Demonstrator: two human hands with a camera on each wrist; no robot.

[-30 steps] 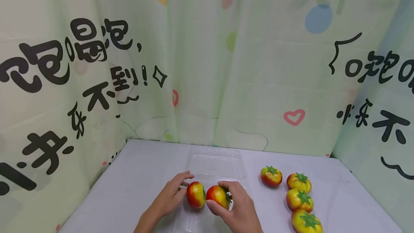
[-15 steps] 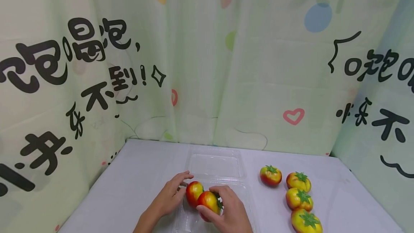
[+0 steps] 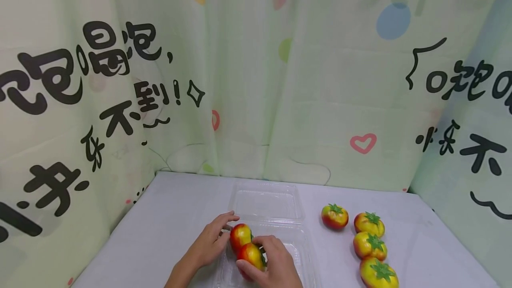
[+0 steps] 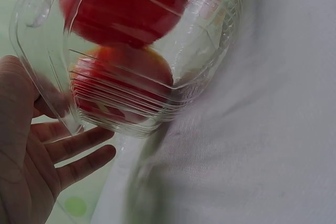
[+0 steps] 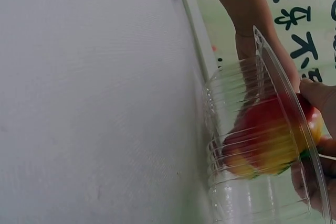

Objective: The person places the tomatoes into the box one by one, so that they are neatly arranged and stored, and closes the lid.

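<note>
In the head view, my right hand (image 3: pixel 276 261) grips a red-yellow tomato (image 3: pixel 251 254) between thumb and fingers, inside a clear plastic clamshell box (image 3: pixel 306 252). Another tomato (image 3: pixel 240 236) lies in the box just behind it, and the two look in contact. My left hand (image 3: pixel 210 241) is at the box's left side, close to the rear tomato. In the left wrist view, the left hand's fingers (image 4: pixel 86 166) are extended by the box rim (image 4: pixel 50 93). Through the ribbed plastic the right wrist view shows the red-yellow tomatoes (image 5: pixel 273 135), one partly covering the other.
To the right of the box, a single tomato (image 3: pixel 335 217) stands apart on the white table (image 3: pixel 176 199). Beside it is a row of three tomatoes (image 3: pixel 370 246). The box's lid (image 3: pixel 266 206) lies folded back behind it. A printed curtain (image 3: pixel 248 79) surrounds the table.
My right hand has moved left and toward me, carrying the tomato from beside the other one to in front of it. The left hand has stayed in place.
</note>
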